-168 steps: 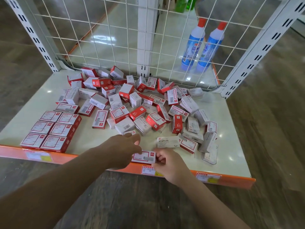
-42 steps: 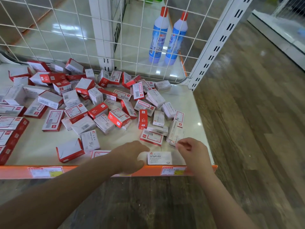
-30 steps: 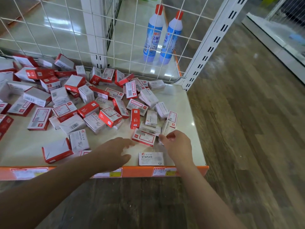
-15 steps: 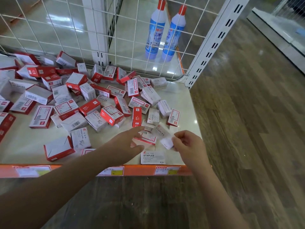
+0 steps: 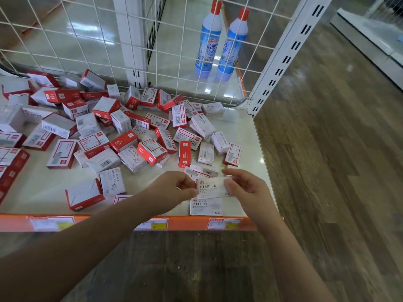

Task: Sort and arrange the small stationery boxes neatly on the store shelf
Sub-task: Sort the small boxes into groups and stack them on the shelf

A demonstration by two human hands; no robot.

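Note:
A small white box marked STAPLES hangs just above the shelf's front right corner. My left hand pinches its left end and my right hand pinches its right end. Directly below it a second white STAPLES box lies flat by the shelf's front edge. Several red-and-white and white stationery boxes lie jumbled across the middle and back of the cream shelf. A few red-and-white boxes sit in flat rows at the far left.
A white wire grid closes the back of the shelf, with a slotted white upright at the right corner. Two blue bottles with red caps stand behind the grid. An orange price strip runs along the front. Wooden floor lies to the right.
My right hand picked a white STAPLES box out of the heap and brought it toward the front. My left hand came over and took its other end, above the box lying there.

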